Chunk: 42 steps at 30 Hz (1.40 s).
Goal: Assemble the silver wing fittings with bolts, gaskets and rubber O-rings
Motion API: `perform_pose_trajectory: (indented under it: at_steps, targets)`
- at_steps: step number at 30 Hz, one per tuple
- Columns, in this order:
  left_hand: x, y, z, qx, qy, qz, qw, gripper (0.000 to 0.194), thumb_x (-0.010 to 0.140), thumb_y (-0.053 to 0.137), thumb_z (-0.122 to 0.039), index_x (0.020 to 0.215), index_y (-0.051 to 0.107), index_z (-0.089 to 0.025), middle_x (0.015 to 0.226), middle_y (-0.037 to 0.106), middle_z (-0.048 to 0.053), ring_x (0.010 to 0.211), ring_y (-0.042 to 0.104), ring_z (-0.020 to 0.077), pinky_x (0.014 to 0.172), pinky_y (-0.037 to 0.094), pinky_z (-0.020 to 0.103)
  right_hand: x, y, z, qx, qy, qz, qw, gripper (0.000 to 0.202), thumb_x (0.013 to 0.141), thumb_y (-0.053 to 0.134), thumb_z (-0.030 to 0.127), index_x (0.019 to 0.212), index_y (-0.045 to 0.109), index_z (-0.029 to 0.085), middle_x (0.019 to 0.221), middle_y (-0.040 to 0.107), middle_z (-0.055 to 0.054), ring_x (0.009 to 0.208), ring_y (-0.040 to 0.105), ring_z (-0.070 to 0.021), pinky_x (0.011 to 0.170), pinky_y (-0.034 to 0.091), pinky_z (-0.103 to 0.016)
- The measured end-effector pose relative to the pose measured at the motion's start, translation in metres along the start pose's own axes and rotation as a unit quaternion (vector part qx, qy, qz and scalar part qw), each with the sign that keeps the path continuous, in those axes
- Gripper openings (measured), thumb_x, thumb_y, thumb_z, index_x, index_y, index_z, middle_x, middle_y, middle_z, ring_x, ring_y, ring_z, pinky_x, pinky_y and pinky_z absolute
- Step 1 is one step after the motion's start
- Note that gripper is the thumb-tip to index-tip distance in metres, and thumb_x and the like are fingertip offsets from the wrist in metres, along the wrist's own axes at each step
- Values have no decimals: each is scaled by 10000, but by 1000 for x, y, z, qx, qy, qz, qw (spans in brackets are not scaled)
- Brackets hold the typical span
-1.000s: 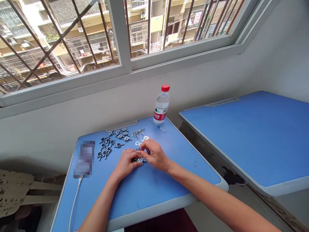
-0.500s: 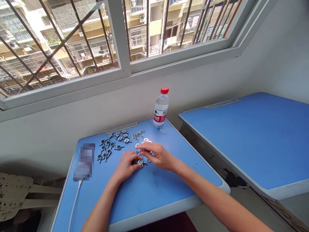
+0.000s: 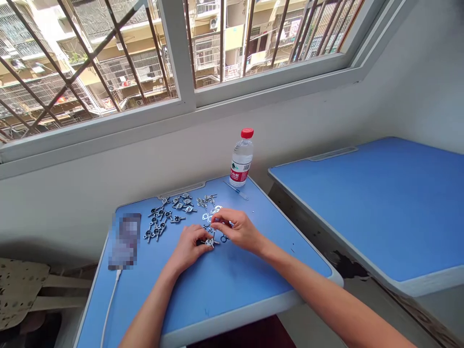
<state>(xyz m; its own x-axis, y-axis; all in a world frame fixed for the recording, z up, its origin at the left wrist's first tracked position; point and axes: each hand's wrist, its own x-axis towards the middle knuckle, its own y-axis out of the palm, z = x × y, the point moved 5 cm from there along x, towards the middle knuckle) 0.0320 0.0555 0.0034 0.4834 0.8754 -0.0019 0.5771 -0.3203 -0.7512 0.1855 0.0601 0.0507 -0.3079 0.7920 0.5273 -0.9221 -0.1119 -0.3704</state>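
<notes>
My left hand [image 3: 191, 245] rests on the blue desk. Its thumb and fingers grip a small metal fitting [image 3: 210, 242] with a plate on top and thin stubs. Just above and to the right, my right hand [image 3: 235, 227] has thumb and forefinger brought together in a pinch; whatever lies between the fingertips is too small to make out. Flat metal plates [image 3: 206, 217] lie beyond my right fingers, partly covered by them. Tiny dark pieces [image 3: 207, 227] are scattered between the hands. A black ring [image 3: 224, 239] shows under my right hand.
Several dark metal fittings [image 3: 155, 221] lie to the left, with small lever-like metal parts [image 3: 206, 200] farther back. A phone [image 3: 125, 240] with a white cable is on the left edge. At the back stand a water bottle [image 3: 241, 159] and a blue-tipped screwdriver-like tool [image 3: 239, 192].
My right hand's fingertips have drawn back slightly and come together above the fitting. My left hand keeps its grip on the fitting. The view has shifted a little.
</notes>
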Motion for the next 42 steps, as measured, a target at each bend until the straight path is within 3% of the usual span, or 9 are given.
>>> perform_pose_trajectory:
  at_steps: [6, 11, 15, 18, 22, 26, 34, 42]
  targets:
    - [1, 0, -1, -1, 7, -5, 1000, 89, 792, 733, -233, 867, 689, -214, 854, 655, 3, 863, 579, 207, 820, 333, 342, -4, 3, -10, -42, 5, -38, 998, 169, 929, 579, 321, 845, 620, 181, 718, 603, -15, 552, 485, -116, 517, 415, -238]
    - [0, -1, -3, 9, 19, -21, 1000, 80, 787, 702, -194, 862, 693, -219, 842, 649, -1, 855, 585, 203, 796, 338, 330, -5, 4, -2, -101, -85, 12, 991, 215, 984, 484, 249, 1129, 630, 188, 859, 679, -71, 707, 588, -173, 660, 492, -294]
    - [-1, 0, -4, 17, 23, -29, 999, 123, 769, 672, -135, 855, 693, -221, 836, 645, -5, 847, 585, 195, 788, 336, 326, -4, 2, 3, -80, -102, 41, 991, 291, 996, 428, 206, 1238, 589, 192, 898, 696, -76, 811, 625, -196, 745, 512, -334]
    - [-1, 0, -4, 18, 20, -27, 999, 113, 776, 679, -145, 856, 697, -224, 851, 654, 1, 857, 582, 199, 788, 329, 331, -2, 0, 1, -45, -88, 39, 994, 256, 993, 443, 200, 1176, 622, 212, 855, 715, -54, 810, 634, -193, 757, 515, -333]
    - [-1, 1, -2, 9, 12, -21, 1000, 65, 798, 703, -207, 860, 701, -226, 875, 666, 11, 885, 580, 208, 817, 333, 342, 0, -5, -5, -36, -50, 7, 998, 153, 965, 522, 248, 959, 670, 208, 782, 712, -46, 724, 619, -184, 675, 504, -306]
    - [-1, 1, -2, 9, 9, -20, 1000, 79, 779, 736, -215, 850, 703, -222, 859, 677, 12, 882, 585, 211, 808, 337, 339, 2, -6, -2, -39, -42, -2, 998, 197, 954, 543, 302, 819, 645, 202, 670, 651, -25, 620, 551, -162, 609, 468, -285]
    - [-3, 1, -1, 22, 2, -39, 999, 69, 780, 737, -224, 839, 701, -218, 843, 669, 2, 862, 586, 195, 806, 347, 332, -2, 6, -2, -46, -36, -23, 998, 271, 937, 557, 389, 757, 604, 192, 624, 576, 1, 516, 466, -119, 514, 415, -250]
    - [-4, 0, -4, 26, 16, -43, 999, 99, 783, 682, -174, 865, 700, -226, 852, 659, 7, 871, 584, 203, 807, 356, 338, 1, 4, -9, 3, 9, -21, 1000, 261, 914, 583, 411, 786, 629, 188, 672, 612, -14, 596, 540, -138, 563, 465, -258]
